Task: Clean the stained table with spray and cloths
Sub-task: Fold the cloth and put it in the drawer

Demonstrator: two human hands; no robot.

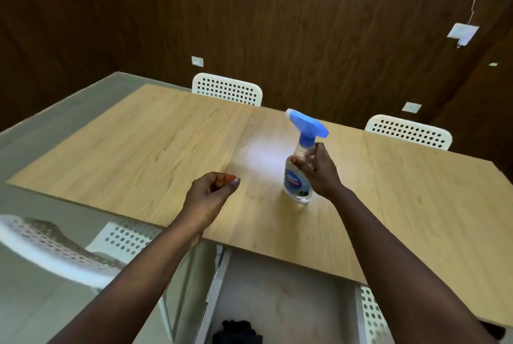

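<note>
A clear spray bottle [298, 174] with a blue trigger head stands upright on the light wooden table [155, 144], near its middle. My right hand [319, 168] grips the bottle's upper body from the right, thumb on the near side. My left hand [212, 193] hovers over the table's near edge, left of the bottle, with its fingers curled and nothing in them. A pale glare patch lies on the table just left of the bottle. No cloth shows on the table.
Two white perforated chairs [227, 89] [408, 131] stand at the table's far side against a dark wood-panelled wall. Another white chair [55, 249] is at my near left, and part of one [372, 316] at my near right. A dark object [238, 329] lies on the floor below.
</note>
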